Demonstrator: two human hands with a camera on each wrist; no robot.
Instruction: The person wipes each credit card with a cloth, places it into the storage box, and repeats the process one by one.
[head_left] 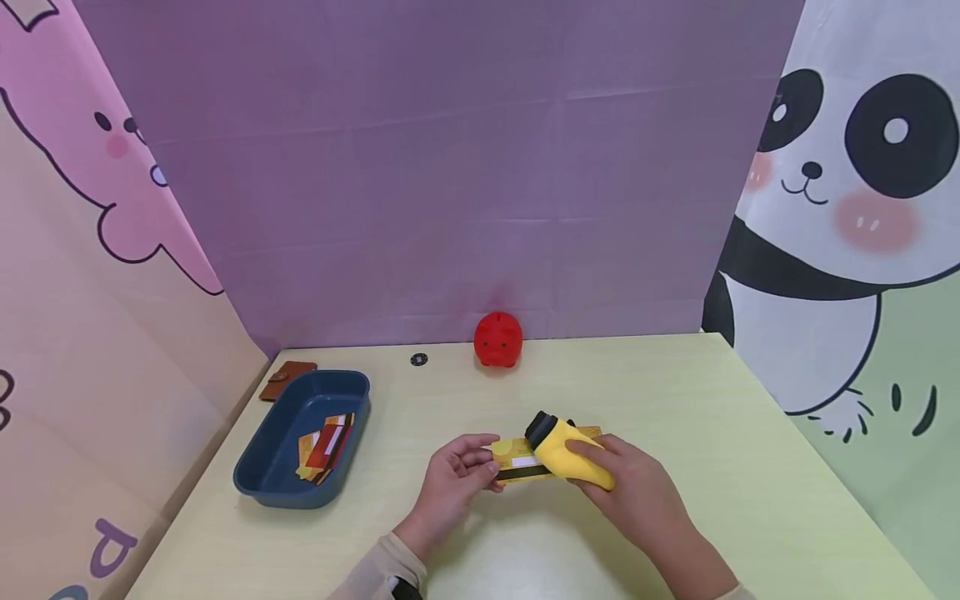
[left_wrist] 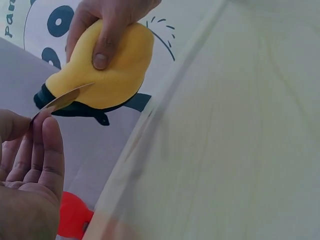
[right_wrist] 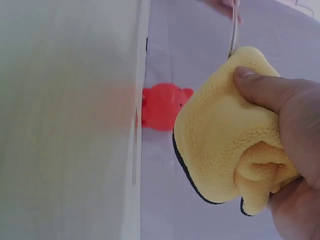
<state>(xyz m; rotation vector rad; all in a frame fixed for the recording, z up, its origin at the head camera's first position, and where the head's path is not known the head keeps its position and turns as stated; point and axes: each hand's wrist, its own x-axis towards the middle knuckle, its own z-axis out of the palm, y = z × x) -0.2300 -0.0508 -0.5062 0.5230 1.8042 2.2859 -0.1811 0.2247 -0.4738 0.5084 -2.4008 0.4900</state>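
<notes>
In the head view, my left hand (head_left: 453, 477) pinches the left end of a gold bank card (head_left: 513, 452) between thumb and fingers. A dark stripe runs along the card's lower edge. My right hand (head_left: 639, 493) grips a folded yellow cloth (head_left: 572, 454) with black edging. The cloth overlaps the card's right part, hiding much of it. Seen edge-on in the left wrist view, the card (left_wrist: 72, 96) lies along the cloth (left_wrist: 120, 60). The right wrist view shows the thumb pressed on the fluffy cloth (right_wrist: 215, 125), the card's edge rising beyond it.
At the left stands a blue basin (head_left: 258, 471) with several red and gold cards (head_left: 328, 443) in it. Behind it lies a brown wallet (head_left: 282, 377). A small black disc (head_left: 419, 359) and a red piggy bank (head_left: 498, 340) are near the table's back edge.
</notes>
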